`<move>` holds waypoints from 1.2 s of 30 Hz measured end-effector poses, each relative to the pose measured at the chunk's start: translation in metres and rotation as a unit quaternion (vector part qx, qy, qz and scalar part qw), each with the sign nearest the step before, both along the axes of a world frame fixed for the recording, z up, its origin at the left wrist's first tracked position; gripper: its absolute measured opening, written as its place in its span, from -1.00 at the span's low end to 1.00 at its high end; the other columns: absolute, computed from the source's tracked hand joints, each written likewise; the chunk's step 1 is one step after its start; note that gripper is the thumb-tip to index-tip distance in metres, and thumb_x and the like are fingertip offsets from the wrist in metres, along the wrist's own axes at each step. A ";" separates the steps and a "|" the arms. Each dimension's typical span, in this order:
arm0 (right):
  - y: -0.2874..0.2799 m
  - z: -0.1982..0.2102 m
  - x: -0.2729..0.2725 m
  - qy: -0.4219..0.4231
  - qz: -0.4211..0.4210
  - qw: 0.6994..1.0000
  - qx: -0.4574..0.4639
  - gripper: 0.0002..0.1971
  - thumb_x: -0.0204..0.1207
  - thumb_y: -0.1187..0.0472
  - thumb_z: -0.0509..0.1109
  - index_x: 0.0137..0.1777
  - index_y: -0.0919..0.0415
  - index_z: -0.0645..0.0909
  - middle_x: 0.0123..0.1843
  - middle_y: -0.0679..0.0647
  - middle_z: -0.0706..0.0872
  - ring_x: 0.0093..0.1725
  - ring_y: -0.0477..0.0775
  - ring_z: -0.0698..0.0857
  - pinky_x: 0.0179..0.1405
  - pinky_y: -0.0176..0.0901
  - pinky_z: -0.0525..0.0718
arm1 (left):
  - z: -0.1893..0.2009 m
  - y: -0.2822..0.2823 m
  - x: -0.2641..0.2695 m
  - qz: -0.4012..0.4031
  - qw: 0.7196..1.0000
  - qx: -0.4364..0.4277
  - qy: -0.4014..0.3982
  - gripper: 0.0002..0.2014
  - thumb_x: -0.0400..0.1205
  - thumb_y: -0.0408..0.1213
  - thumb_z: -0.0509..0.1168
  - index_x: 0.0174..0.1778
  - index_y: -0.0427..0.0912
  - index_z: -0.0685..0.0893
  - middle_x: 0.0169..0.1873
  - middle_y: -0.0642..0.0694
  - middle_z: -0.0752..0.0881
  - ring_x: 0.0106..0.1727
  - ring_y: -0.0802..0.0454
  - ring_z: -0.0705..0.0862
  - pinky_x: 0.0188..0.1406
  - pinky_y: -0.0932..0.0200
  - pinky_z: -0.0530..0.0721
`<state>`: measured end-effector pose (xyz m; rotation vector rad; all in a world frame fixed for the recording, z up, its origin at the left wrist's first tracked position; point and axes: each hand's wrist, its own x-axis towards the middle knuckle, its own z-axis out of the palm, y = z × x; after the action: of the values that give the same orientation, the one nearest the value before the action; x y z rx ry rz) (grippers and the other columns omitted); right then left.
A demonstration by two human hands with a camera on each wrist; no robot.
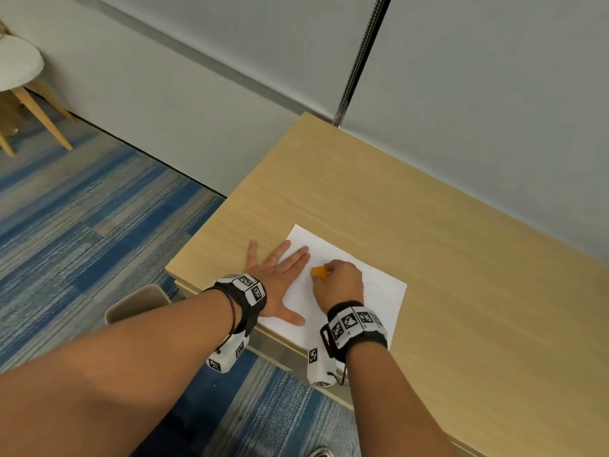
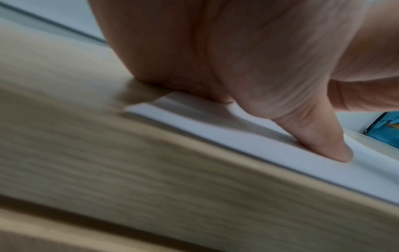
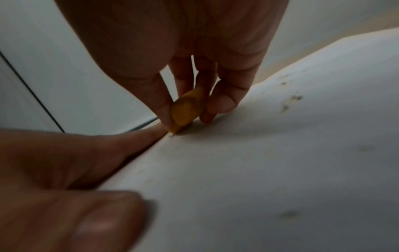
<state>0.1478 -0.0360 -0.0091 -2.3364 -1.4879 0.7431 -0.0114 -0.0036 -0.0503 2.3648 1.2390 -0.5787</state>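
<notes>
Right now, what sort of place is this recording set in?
Probably an office or meeting room: a light wooden desk against plain grey wall panels, blue striped carpet tiles, and a wooden-legged chair at the far left. The right hand holds a small yellow piece on a white sheet.

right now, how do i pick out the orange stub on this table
Find the wooden table, then the white paper at its near edge. The right hand pinches the stub there, the only orange thing on it.
</notes>
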 end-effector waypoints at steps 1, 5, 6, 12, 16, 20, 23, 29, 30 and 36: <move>-0.001 0.003 0.014 -0.004 -0.025 1.000 -0.005 -0.72 0.63 0.08 0.41 0.05 0.30 0.79 0.07 0.26 0.83 0.08 0.30 0.79 0.09 0.05 0.78 | 0.000 0.000 0.000 0.000 1.000 -0.002 -0.001 0.38 0.30 0.75 0.12 0.72 0.08 -0.56 0.69 0.21 -0.59 0.72 -0.02 -0.59 0.45 -0.76 -0.45; -0.002 0.011 0.048 -0.010 -0.090 0.996 -0.001 -0.74 0.62 0.13 0.43 -0.05 0.35 0.78 -0.02 0.27 0.83 -0.02 0.32 0.78 0.03 0.05 0.79 | 0.002 0.000 0.001 0.002 1.000 -0.007 0.001 0.39 0.30 0.74 0.14 0.72 0.07 -0.55 0.68 0.21 -0.60 0.71 -0.01 -0.60 0.46 -0.76 -0.42; 0.000 0.013 0.038 0.000 -0.075 0.997 0.018 -0.75 0.61 0.13 0.44 -0.03 0.35 0.79 -0.02 0.27 0.84 0.00 0.31 0.79 0.03 0.00 0.77 | 0.002 0.001 0.002 0.006 1.000 -0.006 0.001 0.40 0.30 0.74 0.15 0.72 0.05 -0.55 0.68 0.19 -0.61 0.71 0.00 -0.60 0.46 -0.76 -0.41; 0.011 0.003 -0.007 0.031 -0.019 0.999 0.013 -0.77 0.57 0.13 0.46 -0.08 0.31 0.81 -0.07 0.20 0.85 -0.03 0.23 0.80 -0.04 -0.06 0.77 | 0.001 0.002 0.001 0.021 1.000 -0.006 0.001 0.47 0.21 0.79 0.13 0.72 0.02 -0.57 0.67 0.15 -0.64 0.70 0.05 -0.61 0.48 -0.72 -0.46; 0.009 0.000 0.049 0.022 -0.112 0.993 0.003 -0.77 0.59 0.11 0.45 -0.13 0.30 0.74 -0.17 0.19 0.78 -0.14 0.27 0.76 -0.12 -0.04 0.75 | 0.004 0.001 0.001 0.020 1.000 -0.018 0.003 0.47 0.24 0.75 0.20 0.72 0.02 -0.56 0.67 0.16 -0.62 0.71 0.06 -0.59 0.49 -0.72 -0.45; -0.010 -0.006 0.064 0.090 -0.153 0.984 0.012 -0.76 0.55 0.04 0.53 -0.09 0.24 0.78 -0.22 0.11 0.79 -0.22 0.14 0.72 -0.13 -0.16 0.65 | 0.006 0.002 0.002 0.019 1.000 -0.019 0.007 0.46 0.25 0.75 0.20 0.72 0.02 -0.56 0.68 0.15 -0.61 0.72 0.05 -0.58 0.49 -0.72 -0.46; -0.047 -0.006 0.086 0.111 -0.195 0.974 0.040 -0.71 0.57 0.02 0.54 0.13 0.21 0.78 -0.10 0.08 0.79 -0.09 0.13 0.74 -0.04 -0.21 0.57 | 0.006 0.002 -0.001 0.021 0.999 -0.024 0.005 0.45 0.27 0.74 0.20 0.72 0.02 -0.56 0.68 0.15 -0.62 0.72 0.04 -0.58 0.51 -0.72 -0.43; -0.106 -0.003 0.152 0.049 -0.269 0.962 0.012 -0.65 0.60 0.04 0.51 0.32 0.17 0.71 0.19 0.18 0.81 -0.04 0.15 0.70 -0.04 -0.09 0.67 | 0.008 0.001 0.001 0.024 0.999 -0.022 0.005 0.42 0.27 0.74 0.16 0.73 0.04 -0.55 0.66 0.19 -0.63 0.72 0.08 -0.55 0.54 -0.65 -0.46; -0.112 -0.002 0.159 0.042 -0.274 0.961 0.006 -0.64 0.59 0.03 0.51 0.32 0.16 0.70 0.19 0.18 0.80 -0.06 0.14 0.68 -0.08 -0.12 0.62 | 0.008 0.000 0.001 0.027 0.999 -0.022 0.006 0.41 0.27 0.74 0.16 0.73 0.05 -0.55 0.66 0.21 -0.63 0.72 0.10 -0.55 0.55 -0.65 -0.46; -0.133 -0.003 0.174 -0.014 -0.255 0.967 0.008 -0.59 0.60 -0.05 0.47 0.34 0.17 0.69 0.22 0.14 0.78 0.06 0.16 0.70 0.12 -0.03 0.73 | 0.013 -0.005 0.006 0.046 0.999 -0.012 0.001 0.39 0.27 0.71 0.17 0.75 0.09 -0.50 0.65 0.26 -0.62 0.72 0.17 -0.52 0.56 -0.63 -0.43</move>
<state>0.3223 -0.1693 -0.0121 -2.5586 -0.8251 0.5538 -0.0059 -0.0083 -0.0371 2.2743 1.3256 -0.5643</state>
